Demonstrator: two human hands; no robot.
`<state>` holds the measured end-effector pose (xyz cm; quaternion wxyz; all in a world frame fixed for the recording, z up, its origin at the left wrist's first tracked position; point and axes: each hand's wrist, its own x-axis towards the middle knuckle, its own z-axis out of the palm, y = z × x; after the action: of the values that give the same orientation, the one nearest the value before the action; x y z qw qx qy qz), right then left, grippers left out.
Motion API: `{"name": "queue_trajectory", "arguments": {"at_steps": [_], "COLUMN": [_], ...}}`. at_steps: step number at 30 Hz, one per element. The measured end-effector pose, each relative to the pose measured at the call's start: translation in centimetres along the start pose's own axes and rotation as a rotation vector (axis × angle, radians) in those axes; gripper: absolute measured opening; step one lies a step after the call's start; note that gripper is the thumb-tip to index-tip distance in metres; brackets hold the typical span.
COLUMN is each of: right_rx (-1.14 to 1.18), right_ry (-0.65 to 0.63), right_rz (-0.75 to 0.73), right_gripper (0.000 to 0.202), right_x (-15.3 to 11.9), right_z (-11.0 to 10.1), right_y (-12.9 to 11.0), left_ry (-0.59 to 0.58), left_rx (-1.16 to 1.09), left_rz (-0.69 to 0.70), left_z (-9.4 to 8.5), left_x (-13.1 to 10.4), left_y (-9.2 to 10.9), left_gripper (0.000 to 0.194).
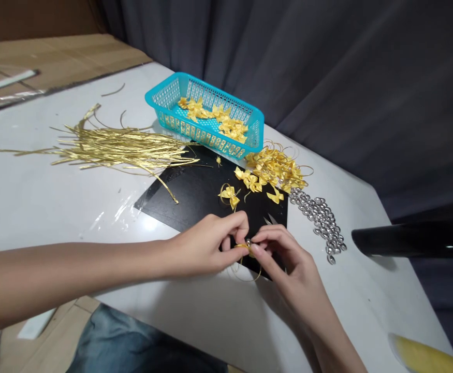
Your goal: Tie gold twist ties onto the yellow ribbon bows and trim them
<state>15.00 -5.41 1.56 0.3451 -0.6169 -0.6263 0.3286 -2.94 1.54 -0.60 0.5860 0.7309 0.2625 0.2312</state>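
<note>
Head view: the left hand (206, 246) and right hand (298, 261) pinch a gold cord (242, 245) and silver bead (248, 241) in nearly closed fingers (237, 224), loose beads (322, 217) at their two o'clock, turquoise basket (203, 135) at eleven.

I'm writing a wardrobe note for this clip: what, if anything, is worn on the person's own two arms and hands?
The left hand and right hand wear no gloves or visible rings. Both visible forearms are without sleeves.
</note>
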Motion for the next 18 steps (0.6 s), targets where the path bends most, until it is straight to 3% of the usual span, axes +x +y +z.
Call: {"name": "queue_trajectory", "arguments": {"at_steps": [9, 15, 18], "right_rx": [-0.078, -0.006, 0.061], "right_ry": [-0.027, 0.072, 0.006], "right_rz": [-0.039, -0.026, 0.019], "right_gripper": [0.012, 0.012, 0.01], "right_x": [-0.12, -0.04, 0.06], "right_z": [0.42, 0.26, 0.16], "right_y": [-0.1, 0.25, 0.33], "left_ry": [-0.01, -0.009, 0.008], "left_rx": [0.058, 0.041, 0.018], "left_rz": [0.007, 0.006, 0.005], "left_z": [-0.01, 0.0, -0.05], "left_x": [-0.02, 0.0, 0.01], "left_y": [-0.05, 0.02, 0.06], "left_gripper": [0.02, 0.02, 0.02]}}
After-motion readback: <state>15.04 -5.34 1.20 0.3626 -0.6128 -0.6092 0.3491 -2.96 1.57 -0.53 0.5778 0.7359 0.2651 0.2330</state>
